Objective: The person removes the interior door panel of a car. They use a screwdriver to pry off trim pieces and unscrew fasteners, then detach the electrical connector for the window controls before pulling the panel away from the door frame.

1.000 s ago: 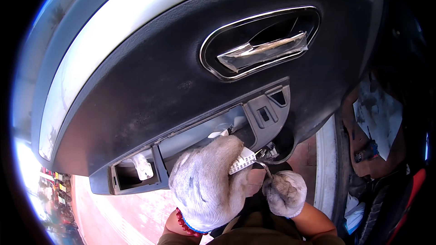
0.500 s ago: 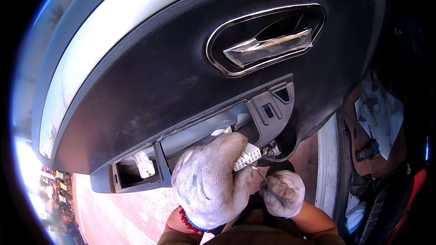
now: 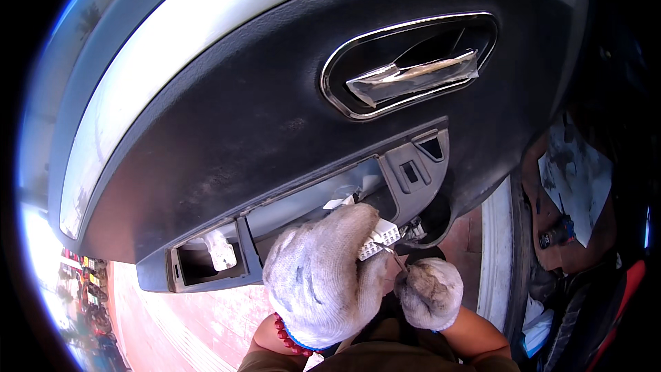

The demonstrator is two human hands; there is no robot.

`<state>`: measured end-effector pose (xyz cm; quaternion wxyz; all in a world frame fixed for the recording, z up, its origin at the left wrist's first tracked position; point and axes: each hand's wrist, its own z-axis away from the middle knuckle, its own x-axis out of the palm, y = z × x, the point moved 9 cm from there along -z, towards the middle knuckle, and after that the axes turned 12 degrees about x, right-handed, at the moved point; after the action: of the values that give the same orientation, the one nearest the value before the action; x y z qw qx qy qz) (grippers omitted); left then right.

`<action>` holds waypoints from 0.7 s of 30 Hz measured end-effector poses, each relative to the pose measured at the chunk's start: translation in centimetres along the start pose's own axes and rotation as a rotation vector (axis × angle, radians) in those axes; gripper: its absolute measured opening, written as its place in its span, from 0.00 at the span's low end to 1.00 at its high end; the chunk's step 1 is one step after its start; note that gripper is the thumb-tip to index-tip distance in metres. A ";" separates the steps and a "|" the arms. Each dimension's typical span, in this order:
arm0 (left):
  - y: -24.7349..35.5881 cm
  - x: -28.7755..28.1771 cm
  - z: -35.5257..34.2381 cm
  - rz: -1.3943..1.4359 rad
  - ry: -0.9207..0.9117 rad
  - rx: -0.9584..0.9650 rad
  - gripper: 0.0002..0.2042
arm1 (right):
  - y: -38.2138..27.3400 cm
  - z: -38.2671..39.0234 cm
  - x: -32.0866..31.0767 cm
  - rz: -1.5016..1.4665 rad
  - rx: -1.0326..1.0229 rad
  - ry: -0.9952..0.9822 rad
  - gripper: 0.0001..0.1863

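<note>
My left hand (image 3: 320, 279), in a stained white knit glove, is closed around a white multi-pin wiring connector (image 3: 383, 237), its face of small square holes turned toward my right side. My right hand (image 3: 432, 294), in a dirty glove, pinches a thin metal pick (image 3: 398, 259). The tip of this pick reaches the connector's face; whether it sits inside a hole I cannot tell. Both hands are just below the opening in the grey armrest panel (image 3: 421, 182) of a car door. The wires behind the connector are mostly hidden by my left glove.
Above my hands spreads the dark door trim (image 3: 227, 145) with a chrome-rimmed inner handle (image 3: 413, 77) in torn film. At left, the door pull recess (image 3: 206, 262) holds a white scrap. A pale door sill (image 3: 494, 255) and a floor mat with paper (image 3: 578, 172) lie right.
The pick's tip has moved up across the connector's face. The connector has shifted slightly right and tilted a little. Both hands keep their hold.
</note>
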<state>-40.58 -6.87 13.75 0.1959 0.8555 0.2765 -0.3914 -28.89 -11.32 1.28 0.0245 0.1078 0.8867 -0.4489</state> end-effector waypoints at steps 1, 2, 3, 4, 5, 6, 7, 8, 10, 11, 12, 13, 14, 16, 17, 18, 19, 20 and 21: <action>0.0 0.0 0.0 -0.005 -0.005 0.000 0.14 | 0.1 0.2 -0.1 0.022 -0.011 0.003 0.14; 0.0 0.0 0.0 -0.010 -0.011 0.000 0.13 | 0.2 0.3 -0.1 0.043 -0.021 0.007 0.17; 0.1 0.1 0.0 -0.013 -0.019 0.000 0.13 | 0.2 0.2 0.0 0.042 -0.028 0.016 0.14; 0.1 0.1 0.0 -0.016 -0.024 0.000 0.13 | 0.1 0.1 0.2 0.040 -0.036 0.025 0.11; 0.1 0.1 0.0 -0.019 -0.029 -0.001 0.13 | 0.0 0.0 0.3 0.038 -0.043 0.034 0.08; 0.0 0.1 0.1 -0.019 -0.030 0.000 0.13 | 0.2 0.1 0.3 0.043 -0.020 0.025 0.11; 0.0 0.1 0.1 -0.018 -0.027 -0.003 0.13 | 0.4 0.3 0.1 0.049 0.004 0.016 0.14; -0.1 0.1 0.1 -0.017 -0.024 -0.006 0.13 | 0.7 0.4 0.1 0.054 0.028 0.007 0.18; -0.2 0.2 0.0 -0.005 -0.019 -0.030 0.12 | 0.6 0.4 0.3 0.085 -0.024 0.011 0.18; -0.4 0.2 -0.1 0.005 -0.021 -0.048 0.12 | 0.6 0.4 0.4 0.101 -0.051 0.013 0.18; -0.6 0.2 -0.1 0.020 -0.031 -0.077 0.12 | 0.6 0.2 0.4 0.085 -0.050 0.004 0.18; -0.9 0.2 -0.2 0.035 -0.040 -0.107 0.12 | 0.7 0.1 0.4 0.069 -0.050 -0.005 0.18; -0.9 0.2 -0.3 0.040 -0.065 -0.118 0.12 | 0.8 0.0 0.5 0.054 -0.050 -0.013 0.18; -1.0 0.5 -0.6 0.059 -0.113 -0.133 0.12 | 1.1 0.0 0.4 0.076 -0.052 -0.018 0.17; -1.0 0.5 -0.6 0.053 -0.099 -0.125 0.12 | 1.2 0.1 0.4 0.087 -0.052 -0.021 0.17; -1.0 0.5 -0.5 0.045 -0.086 -0.119 0.13 | 1.4 0.1 0.4 0.085 -0.046 -0.026 0.17; -1.0 0.4 -0.5 0.036 -0.074 -0.114 0.13 | 1.5 0.1 0.4 0.084 -0.040 -0.031 0.17; -1.0 0.4 -0.4 0.025 -0.064 -0.115 0.13 | 1.6 0.2 0.5 0.082 -0.033 -0.036 0.16; -0.9 0.4 -0.4 0.017 -0.055 -0.115 0.13 | 1.5 0.2 0.5 0.094 -0.037 -0.024 0.16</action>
<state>-40.74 -5.81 13.58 0.2556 0.8341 0.2857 -0.3967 -29.02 -10.49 -0.08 0.0583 0.1435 0.8886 -0.4318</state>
